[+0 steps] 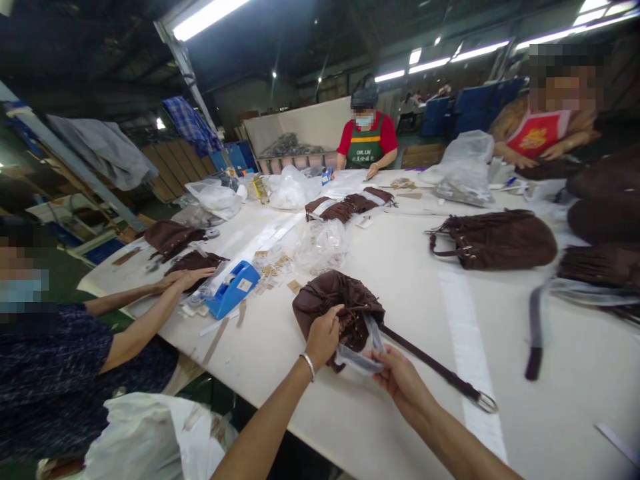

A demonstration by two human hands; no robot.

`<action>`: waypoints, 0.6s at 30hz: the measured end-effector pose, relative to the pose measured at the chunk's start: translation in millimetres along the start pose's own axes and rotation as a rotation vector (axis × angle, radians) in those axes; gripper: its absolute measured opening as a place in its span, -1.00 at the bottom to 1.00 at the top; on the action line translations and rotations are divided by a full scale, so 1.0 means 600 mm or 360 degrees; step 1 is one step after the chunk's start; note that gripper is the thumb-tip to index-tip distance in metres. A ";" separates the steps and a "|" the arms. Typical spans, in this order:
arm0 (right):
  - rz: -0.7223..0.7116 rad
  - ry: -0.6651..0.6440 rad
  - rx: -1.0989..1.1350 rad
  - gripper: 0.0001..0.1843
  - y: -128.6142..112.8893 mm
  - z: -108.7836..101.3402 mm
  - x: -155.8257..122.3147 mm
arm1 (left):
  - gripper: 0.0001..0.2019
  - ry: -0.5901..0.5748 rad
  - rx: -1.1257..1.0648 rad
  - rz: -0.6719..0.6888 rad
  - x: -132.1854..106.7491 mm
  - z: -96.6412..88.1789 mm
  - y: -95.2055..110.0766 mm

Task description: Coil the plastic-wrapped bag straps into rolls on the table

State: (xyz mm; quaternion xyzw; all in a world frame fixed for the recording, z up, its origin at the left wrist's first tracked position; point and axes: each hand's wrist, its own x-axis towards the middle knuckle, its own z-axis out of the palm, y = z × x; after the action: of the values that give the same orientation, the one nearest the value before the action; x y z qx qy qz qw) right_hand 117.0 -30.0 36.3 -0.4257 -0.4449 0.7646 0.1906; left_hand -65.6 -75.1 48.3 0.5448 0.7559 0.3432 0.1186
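A dark brown fringed handbag (320,297) lies on the table in front of me, its opening turned toward me. My left hand (323,337), with a silver bangle at the wrist, is closed on the edge of the bag's opening. Between the thumb and fingers of my right hand (397,373) is a translucent plastic strip (357,360) that loops at the mouth of the bag. From the bag a brown strap (430,360) with a metal buckle stretches to the right across the table.
A blue tape dispenser (233,290) stands left of the bag, near a co-worker's hands (187,280). Crumpled clear plastic (323,247) and small tags (273,267) lie beyond. More brown bags (500,240) are on the right. Two people work across the table (400,267).
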 end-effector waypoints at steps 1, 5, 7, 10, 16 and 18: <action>0.0102 -0.0069 0.0088 -0.71 0.010 0.006 -0.025 | -0.55 0.0012 -0.0039 -0.0039 0.004 0.000 -0.002; 0.0541 -0.0494 0.0324 -0.70 0.050 0.022 -0.097 | -0.58 -0.0035 -0.0142 -0.0060 0.008 -0.001 0.000; 0.0701 -0.0689 0.0294 -0.67 0.057 0.014 -0.098 | -0.58 -0.0067 -0.0150 -0.0032 0.003 -0.002 0.005; 0.0591 -0.0618 -0.0065 -0.63 0.042 -0.006 -0.054 | -0.57 -0.0106 -0.0132 0.0027 -0.007 -0.005 0.014; 0.0217 -0.0108 -0.0307 -0.67 -0.004 0.009 0.049 | -0.53 -0.0188 -0.0063 0.0228 -0.007 -0.022 0.032; 0.0210 -0.0074 -0.0253 -0.68 -0.004 0.009 0.033 | -0.50 -0.0134 0.0045 0.0296 -0.003 -0.041 0.036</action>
State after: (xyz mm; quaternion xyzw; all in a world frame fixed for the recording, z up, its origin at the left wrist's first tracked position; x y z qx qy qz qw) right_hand 101.5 -18.3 30.1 -0.4500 -0.4796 0.7473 0.0952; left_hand -62.3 -82.5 80.1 0.6282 0.7011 0.3189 0.1101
